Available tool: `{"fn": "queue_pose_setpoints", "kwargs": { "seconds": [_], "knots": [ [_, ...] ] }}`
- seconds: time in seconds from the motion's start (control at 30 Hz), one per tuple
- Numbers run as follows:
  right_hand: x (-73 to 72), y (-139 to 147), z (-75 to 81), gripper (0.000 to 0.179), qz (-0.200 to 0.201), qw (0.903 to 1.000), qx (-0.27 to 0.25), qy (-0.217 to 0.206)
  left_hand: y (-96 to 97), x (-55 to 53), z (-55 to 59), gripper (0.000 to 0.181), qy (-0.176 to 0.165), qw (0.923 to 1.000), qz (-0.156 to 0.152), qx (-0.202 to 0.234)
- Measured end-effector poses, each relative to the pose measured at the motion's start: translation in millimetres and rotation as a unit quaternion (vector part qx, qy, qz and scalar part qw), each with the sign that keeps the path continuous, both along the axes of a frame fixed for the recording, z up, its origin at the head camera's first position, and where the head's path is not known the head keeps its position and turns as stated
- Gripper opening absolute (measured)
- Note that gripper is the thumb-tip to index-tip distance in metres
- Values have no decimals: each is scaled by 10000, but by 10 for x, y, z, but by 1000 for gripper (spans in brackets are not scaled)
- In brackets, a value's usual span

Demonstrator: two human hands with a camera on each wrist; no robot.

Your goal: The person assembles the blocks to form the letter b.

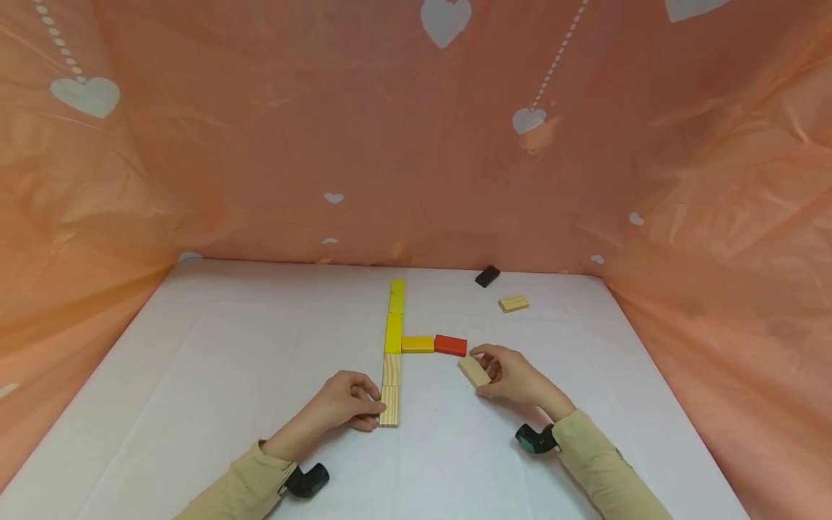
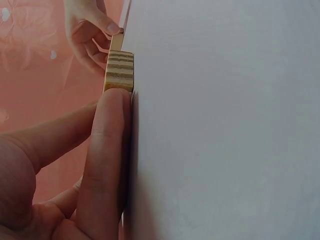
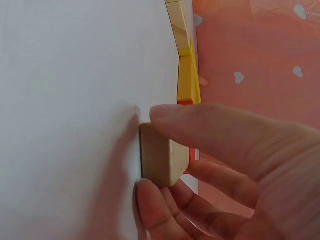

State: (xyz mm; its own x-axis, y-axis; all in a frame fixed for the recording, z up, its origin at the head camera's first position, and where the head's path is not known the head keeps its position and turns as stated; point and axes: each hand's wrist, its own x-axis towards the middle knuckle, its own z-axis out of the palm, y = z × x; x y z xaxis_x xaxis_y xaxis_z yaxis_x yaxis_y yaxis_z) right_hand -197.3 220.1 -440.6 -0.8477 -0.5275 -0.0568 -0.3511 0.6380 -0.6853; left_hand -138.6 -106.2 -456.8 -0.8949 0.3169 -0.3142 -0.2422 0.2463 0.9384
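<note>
My right hand (image 1: pixel 513 375) grips a plain wooden block (image 1: pixel 475 370) between thumb and fingers. The block lies slantwise, its far end just below a red block (image 1: pixel 451 345); in the right wrist view the held block (image 3: pixel 157 155) appears close to the table surface. At the near end of a straight column, my left hand (image 1: pixel 347 401) touches the left side of a striped wooden block (image 1: pixel 389 406) with its fingertips. Beyond that block come another wooden block (image 1: pixel 392 369) and two yellow blocks (image 1: pixel 393 332). An orange-yellow block (image 1: pixel 417 344) branches right from the column to the red one.
A dark block (image 1: pixel 487 276) and a light wooden block (image 1: pixel 513 303) lie apart at the back right of the white-covered table (image 1: pixel 260 325). An orange curtain (image 1: pixel 390 144) with white hearts encloses the back and sides.
</note>
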Motion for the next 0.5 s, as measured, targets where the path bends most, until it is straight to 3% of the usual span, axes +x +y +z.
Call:
{"fn": "queue_pose_setpoints", "kwargs": {
  "seconds": [0.5],
  "knots": [
    [-11,-26,-10,60,-343,9993,-15,-115,-1,-10,-9,21,-43,10000,40,-6]
  ]
}}
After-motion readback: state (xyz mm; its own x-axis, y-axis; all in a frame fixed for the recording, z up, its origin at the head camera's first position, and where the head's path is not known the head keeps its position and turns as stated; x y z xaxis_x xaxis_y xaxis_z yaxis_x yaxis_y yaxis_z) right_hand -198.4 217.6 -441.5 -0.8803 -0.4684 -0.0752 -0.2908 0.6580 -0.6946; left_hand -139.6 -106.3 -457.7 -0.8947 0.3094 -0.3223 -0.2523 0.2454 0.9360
